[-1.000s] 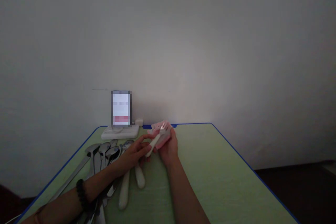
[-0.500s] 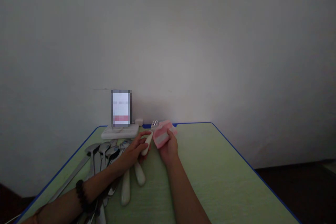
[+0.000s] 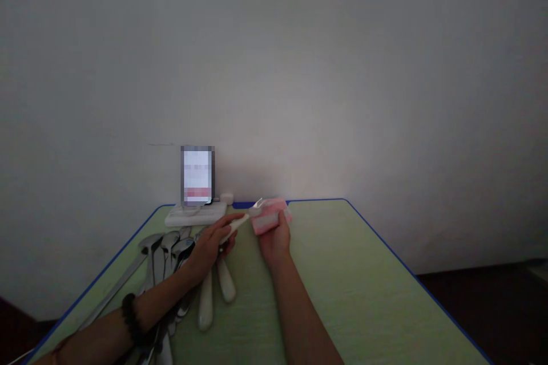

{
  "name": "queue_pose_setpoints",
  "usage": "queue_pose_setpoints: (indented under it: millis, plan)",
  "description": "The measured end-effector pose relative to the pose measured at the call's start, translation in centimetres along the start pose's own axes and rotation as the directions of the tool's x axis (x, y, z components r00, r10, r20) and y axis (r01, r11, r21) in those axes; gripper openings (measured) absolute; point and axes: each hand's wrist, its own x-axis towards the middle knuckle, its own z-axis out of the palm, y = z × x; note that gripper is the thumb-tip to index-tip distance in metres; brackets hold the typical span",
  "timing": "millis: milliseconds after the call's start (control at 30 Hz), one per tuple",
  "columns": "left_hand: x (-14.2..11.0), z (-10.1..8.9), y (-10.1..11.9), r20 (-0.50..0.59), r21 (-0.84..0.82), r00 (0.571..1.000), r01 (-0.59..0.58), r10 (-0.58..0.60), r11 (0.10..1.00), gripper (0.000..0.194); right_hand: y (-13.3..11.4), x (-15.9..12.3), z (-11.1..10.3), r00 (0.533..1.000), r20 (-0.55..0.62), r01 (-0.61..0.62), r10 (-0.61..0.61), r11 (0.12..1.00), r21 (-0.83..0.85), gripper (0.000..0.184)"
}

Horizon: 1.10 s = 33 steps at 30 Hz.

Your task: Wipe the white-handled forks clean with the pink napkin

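Note:
In my left hand [image 3: 214, 245] is a fork [image 3: 235, 227], gripped by its cream handle with the metal head pointing up and right. My right hand [image 3: 275, 242] holds a folded pink and white cloth [image 3: 269, 219], its thumb pressed on top. The fork's head lies over the left edge of the cloth; whether they touch I cannot tell. Beneath and beside my left forearm lies a pile of metal spoons [image 3: 170, 242] and other cutlery, partly hidden by the arm. Two cream handles [image 3: 206, 305] stick out of the pile toward me.
A phone [image 3: 197, 175] with a blurred screen stands on a white base [image 3: 194, 214] at the back left. A small white block [image 3: 226, 199] sits beside it. The green table [image 3: 368, 285] has a blue edge and meets a grey wall [image 3: 299, 80].
The fork has tipped to the right, from nearly upright to a lower slant, its head now over the cloth. My left hand has shifted slightly left, and the cloth has turned flatter.

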Motion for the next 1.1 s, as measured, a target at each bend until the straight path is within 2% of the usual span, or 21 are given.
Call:
queue_pose_setpoints:
  millis: [133,400,500,667,867,967,1100]
  plan:
    - [-0.1,0.3,0.1,0.029,0.072,0.999,0.029,-0.031,0.997,0.045,0.0,-0.4,0.8,1.0,0.018,-0.003,0.004,0.999,-0.042,0.013]
    - [0.2,0.5,-0.4,0.108,0.266,0.994,-0.052,0.024,0.963,0.046,-0.2,-0.5,0.9,0.995,0.084,0.054,-0.049,0.997,-0.052,0.008]
    - [0.1,0.6,-0.3,0.143,0.322,0.99,-0.039,-0.008,0.946,0.047,-0.3,-0.6,0.9,0.996,0.084,0.037,-0.03,0.996,-0.076,0.007]
    - [0.1,0.6,-0.1,0.192,0.274,0.981,-0.016,-0.039,0.962,0.041,-0.6,-1.1,1.2,0.999,0.047,-0.025,0.027,0.998,-0.058,0.007]
    - [0.1,0.4,-0.2,0.106,0.183,0.994,-0.006,-0.014,0.983,0.039,-0.6,-1.2,1.4,0.998,0.06,0.039,-0.037,0.999,-0.025,0.014]
    - [0.0,0.5,-0.1,0.115,0.172,0.993,0.014,-0.035,0.985,0.04,-0.7,-1.2,1.4,0.997,0.069,0.04,-0.037,0.999,-0.035,0.016]
    - [-0.2,0.4,0.0,0.155,0.207,0.985,0.045,-0.078,0.977,0.043,-0.9,-1.5,1.8,0.988,0.117,0.109,-0.099,0.991,-0.083,0.027]
